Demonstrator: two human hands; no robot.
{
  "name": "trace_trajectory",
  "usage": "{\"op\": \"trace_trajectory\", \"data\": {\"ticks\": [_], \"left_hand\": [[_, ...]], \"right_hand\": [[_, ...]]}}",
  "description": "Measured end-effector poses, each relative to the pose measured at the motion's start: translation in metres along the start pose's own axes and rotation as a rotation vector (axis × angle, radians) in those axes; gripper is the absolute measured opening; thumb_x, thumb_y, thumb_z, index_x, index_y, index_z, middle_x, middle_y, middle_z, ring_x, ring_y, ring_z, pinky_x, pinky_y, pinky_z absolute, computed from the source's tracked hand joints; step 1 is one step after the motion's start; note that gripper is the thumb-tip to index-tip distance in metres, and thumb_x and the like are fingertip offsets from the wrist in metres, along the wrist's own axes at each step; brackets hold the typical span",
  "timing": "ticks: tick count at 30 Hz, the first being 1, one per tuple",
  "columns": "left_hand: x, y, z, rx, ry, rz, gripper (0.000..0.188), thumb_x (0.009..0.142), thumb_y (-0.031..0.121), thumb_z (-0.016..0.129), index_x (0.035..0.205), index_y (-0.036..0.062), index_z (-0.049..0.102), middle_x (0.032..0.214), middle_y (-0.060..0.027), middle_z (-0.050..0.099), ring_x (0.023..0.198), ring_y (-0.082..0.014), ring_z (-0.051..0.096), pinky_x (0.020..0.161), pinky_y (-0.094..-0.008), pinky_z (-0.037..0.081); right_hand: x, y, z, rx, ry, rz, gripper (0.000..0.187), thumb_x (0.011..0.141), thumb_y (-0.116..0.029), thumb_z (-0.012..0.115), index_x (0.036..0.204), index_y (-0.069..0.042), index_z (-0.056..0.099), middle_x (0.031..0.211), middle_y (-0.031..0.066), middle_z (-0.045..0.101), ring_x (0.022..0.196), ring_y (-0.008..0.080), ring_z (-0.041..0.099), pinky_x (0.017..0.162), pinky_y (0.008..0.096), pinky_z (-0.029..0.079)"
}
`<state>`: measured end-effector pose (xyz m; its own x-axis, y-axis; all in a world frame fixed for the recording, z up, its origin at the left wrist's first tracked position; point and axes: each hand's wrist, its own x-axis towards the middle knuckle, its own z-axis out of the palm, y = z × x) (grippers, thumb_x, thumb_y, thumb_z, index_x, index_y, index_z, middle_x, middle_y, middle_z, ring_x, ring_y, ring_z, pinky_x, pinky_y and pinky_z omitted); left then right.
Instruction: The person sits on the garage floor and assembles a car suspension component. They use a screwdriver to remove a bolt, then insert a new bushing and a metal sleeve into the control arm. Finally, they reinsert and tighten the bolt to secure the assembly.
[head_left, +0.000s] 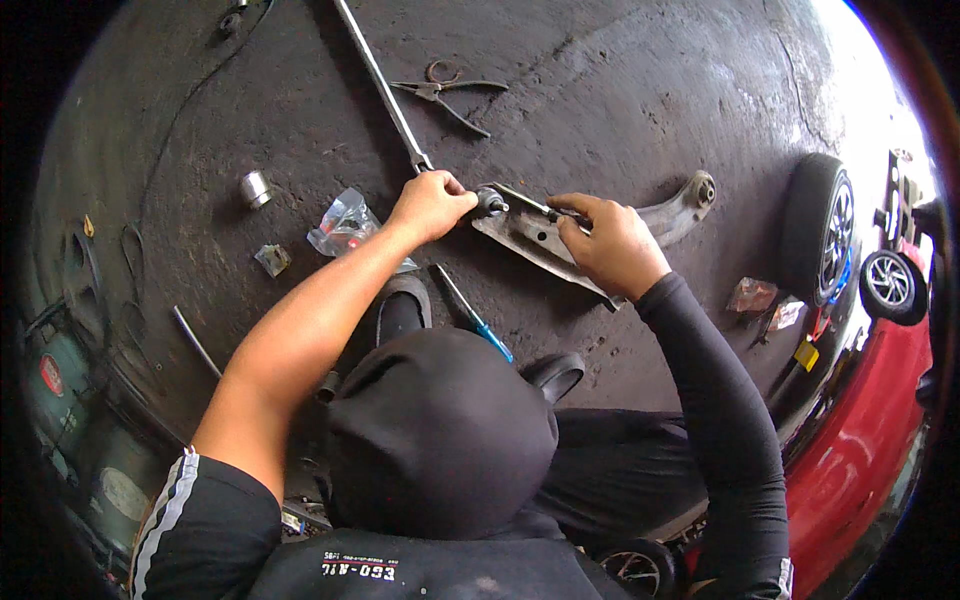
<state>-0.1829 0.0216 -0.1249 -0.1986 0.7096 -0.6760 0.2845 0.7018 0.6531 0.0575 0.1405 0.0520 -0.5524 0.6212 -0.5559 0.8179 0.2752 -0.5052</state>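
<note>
Head view: grasping slim tool [524, 198] with right hand [614, 242]; cannot tell whether gripping ball joint [491, 202] with left hand [433, 206].

Two hands [432, 208] and one metal control arm [680, 216] are counted. One pair of pliers [429, 90], one blue-handled screwdriver [492, 339], one silver cylinder [255, 189] and two shoes [404, 303] are noted.

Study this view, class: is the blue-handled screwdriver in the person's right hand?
No, the blue-handled screwdriver lies on the floor, apart from the right hand, which is at the control arm.
</note>
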Motion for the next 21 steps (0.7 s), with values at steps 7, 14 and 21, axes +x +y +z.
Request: {"op": "trace_trajectory", "data": {"ticks": [7,14,21], "left_hand": [[0.020,0.022,-0.016,0.011,-0.278,-0.108,0.037,0.100,0.029,0.080,0.112,-0.0049,0.075,0.100,-0.0155,0.082,0.082,-0.0222,0.082,0.073,-0.0369,0.068],[0.029,0.039,-0.017,0.102,-0.339,-0.148,0.044,0.098,0.034,0.083,0.106,-0.0091,0.079,0.092,-0.0189,0.083,0.078,-0.0263,0.083,0.069,-0.0381,0.069],[0.034,0.054,-0.016,0.185,-0.381,-0.247,0.046,0.100,0.034,0.079,0.118,-0.0079,0.078,0.109,-0.0235,0.083,0.090,-0.0289,0.084,0.074,-0.0410,0.070]], "right_hand": [[-0.031,0.046,0.046,0.157,0.167,0.181,0.042,0.107,-0.033,0.069,0.137,-0.004,0.072,0.113,0.0295,0.081,0.108,0.0488,0.079,0.100,0.0539,0.061],[-0.003,0.092,0.122,0.204,0.343,0.226,0.033,0.103,-0.027,0.074,0.118,0.001,0.066,0.109,0.0312,0.078,0.109,0.0501,0.075,0.097,0.0575,0.058],[0.022,0.088,0.126,-0.106,0.488,0.203,0.042,0.096,-0.040,0.081,0.119,-0.007,0.070,0.125,0.0217,0.074,0.125,0.0431,0.070,0.103,0.0548,0.057]]}}
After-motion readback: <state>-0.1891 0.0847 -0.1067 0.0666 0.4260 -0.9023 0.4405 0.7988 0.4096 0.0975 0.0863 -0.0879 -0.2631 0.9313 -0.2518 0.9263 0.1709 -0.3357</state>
